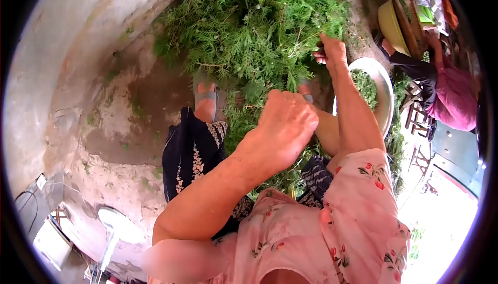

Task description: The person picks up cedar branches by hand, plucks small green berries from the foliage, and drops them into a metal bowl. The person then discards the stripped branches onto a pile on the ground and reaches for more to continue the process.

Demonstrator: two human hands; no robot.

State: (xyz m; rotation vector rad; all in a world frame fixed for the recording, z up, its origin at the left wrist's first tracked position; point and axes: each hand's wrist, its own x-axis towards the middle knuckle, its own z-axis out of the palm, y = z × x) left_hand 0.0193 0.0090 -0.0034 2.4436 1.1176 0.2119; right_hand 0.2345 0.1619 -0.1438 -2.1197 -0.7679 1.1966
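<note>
My left hand is closed in a fist in front of my body, its back towards the camera. The curled fingers hide whatever they may hold. Further right, my right hand reaches to the edge of a large heap of green leafy branches. Its fingers are apart, the forefinger stretched out against the leaves. Beside the right forearm stands a round metal basin with green sprigs in it.
My feet, in grey sandals, are at the heap's near edge. At the right sits another person by a yellow basin and wooden stools. A white fan-like object stands lower left. A pale wall runs along the left.
</note>
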